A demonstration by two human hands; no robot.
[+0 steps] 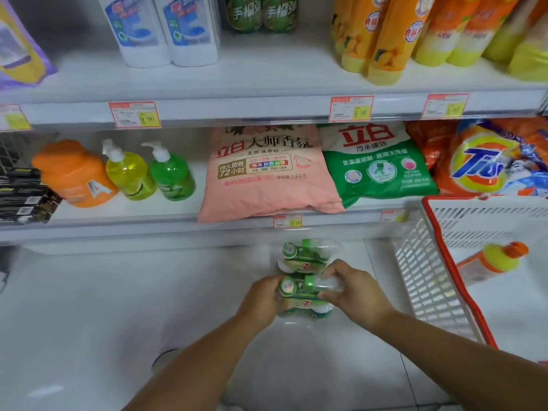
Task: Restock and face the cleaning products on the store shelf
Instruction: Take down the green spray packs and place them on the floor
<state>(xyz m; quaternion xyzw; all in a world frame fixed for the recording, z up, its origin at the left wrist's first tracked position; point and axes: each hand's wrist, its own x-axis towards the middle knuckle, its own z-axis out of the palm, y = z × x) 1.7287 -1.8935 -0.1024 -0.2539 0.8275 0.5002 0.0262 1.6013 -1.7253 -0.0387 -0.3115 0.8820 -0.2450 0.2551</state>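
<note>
**One pack in hand, one bottle waiting in the basket**

Nearest the camera, both hands grip a single clear-wrapped pack of green-labelled items (pixel 304 262). The left hand (pixel 264 298) is curled round its left side and the right hand (pixel 353 292) pinches its right side. The pack is held low, over a pale surface below the shelves. Two round green ends show, one above the other, but how many items it holds in all cannot be told.

Just to the right stands one white basket (pixel 421 277) with a red rim, and one orange-and-yellow bottle (pixel 495 259) lies in it. The rest of its inside is out of view.

So the restock looks partly done. This pack is not yet shelved and at least that one bottle is left to place.

On the middle shelf, from the left, are:
- a stack of black boxes (pixel 23 194)
- one orange jug (pixel 74 173)
- one yellow pump bottle (pixel 130 173)
- one green pump bottle (pixel 172 176)
- one pink bag (pixel 267 176)
- one green bag (pixel 379 164)
- orange bags (pixel 486 161), probably two

The bags lie slumped rather than faced. A gap sits between the green pump bottle and the pink bag.

The top shelf holds:
- one purple pouch (pixel 17 46)
- two white bottles (pixel 139 28)
- two green bottles (pixel 261 13), whose colouring resembles the pack's
- at least five orange-and-yellow bottles (pixel 385 37), leaning and cropped by the frame

A bare stretch to the right of the green bottles looks the likely home for the pack.
</note>
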